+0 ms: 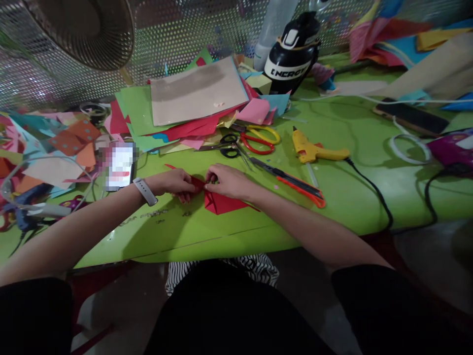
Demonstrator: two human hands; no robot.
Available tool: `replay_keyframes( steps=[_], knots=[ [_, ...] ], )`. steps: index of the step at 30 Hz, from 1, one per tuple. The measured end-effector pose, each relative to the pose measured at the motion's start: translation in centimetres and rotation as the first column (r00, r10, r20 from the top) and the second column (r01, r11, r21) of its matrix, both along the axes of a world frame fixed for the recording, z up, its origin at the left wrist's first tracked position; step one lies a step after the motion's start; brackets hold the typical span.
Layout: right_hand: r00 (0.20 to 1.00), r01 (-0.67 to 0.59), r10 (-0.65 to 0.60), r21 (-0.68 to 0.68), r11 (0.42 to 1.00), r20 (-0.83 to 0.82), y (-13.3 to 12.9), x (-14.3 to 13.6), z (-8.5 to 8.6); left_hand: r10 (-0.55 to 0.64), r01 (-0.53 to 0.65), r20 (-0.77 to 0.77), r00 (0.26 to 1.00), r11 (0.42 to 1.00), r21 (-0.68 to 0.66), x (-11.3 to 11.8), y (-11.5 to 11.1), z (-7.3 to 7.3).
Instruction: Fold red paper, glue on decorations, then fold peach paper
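Note:
Between my two hands, low over the green table (236, 241), is a piece of folded red paper (225, 203). My left hand (179, 184) pinches its left part, with the wristwatch band on that arm. Fingers of my right hand (226, 181) are closed on its upper edge near the middle. A red strip sticks out beyond the left hand. Just past the right hand lie a box cutter (288, 180) with an orange handle, black-handled scissors (229, 146) and scissors with red and yellow handles (260, 139). The fingertips partly hide the paper's folds.
A yellow glue gun (316, 150) with a black cord lies at right. Stacked paper sheets (195, 91), a black bottle (291, 54) and a fan (84, 29) stand behind. A lit phone (120, 166) and paper scraps (55, 162) are at left; a dark phone (412, 116) is far right.

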State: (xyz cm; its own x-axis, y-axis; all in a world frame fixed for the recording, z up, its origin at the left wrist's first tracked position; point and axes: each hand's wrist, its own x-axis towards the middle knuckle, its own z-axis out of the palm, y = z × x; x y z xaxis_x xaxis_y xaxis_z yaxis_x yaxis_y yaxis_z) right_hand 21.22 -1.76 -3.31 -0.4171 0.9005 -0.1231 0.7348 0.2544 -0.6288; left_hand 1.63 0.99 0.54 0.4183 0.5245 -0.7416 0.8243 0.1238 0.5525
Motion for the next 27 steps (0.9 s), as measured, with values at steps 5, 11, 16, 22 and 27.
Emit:
replay_keyframes(
  steps=[5, 11, 16, 22, 27],
  knots=[
    [1.000, -0.002, 0.001, 0.012, 1.000, 0.012, -0.2, 0.0, 0.2, 0.053, -0.053, -0.005, 0.999, 0.999, -0.006, -0.4, -0.2, -0.3],
    [1.000, 0.002, -0.002, -0.001, 1.000, 0.010, -0.2, -0.1, 0.3, 0.071, -0.068, -0.075, 0.995, 0.997, 0.038, -1.6, -1.7, -0.4],
    [1.000, 0.006, -0.007, 0.017, 1.000, 0.020, -0.3, -0.1, 0.0, 0.119, -0.115, -0.092, 0.989, 0.992, 0.052, -2.3, -2.9, -0.4],
    [1.000, 0.001, -0.002, 0.041, 0.999, 0.028, -0.4, -0.1, 0.0, 0.107, -0.094, -0.094, 0.990, 0.987, 0.133, -2.4, -3.8, 0.0],
    [0.999, 0.000, -0.002, 0.034, 0.999, 0.036, -0.4, -0.1, 0.0, -0.156, 0.227, -0.170, 0.973, 0.772, 0.593, -1.8, -4.2, 0.7]
  ],
)
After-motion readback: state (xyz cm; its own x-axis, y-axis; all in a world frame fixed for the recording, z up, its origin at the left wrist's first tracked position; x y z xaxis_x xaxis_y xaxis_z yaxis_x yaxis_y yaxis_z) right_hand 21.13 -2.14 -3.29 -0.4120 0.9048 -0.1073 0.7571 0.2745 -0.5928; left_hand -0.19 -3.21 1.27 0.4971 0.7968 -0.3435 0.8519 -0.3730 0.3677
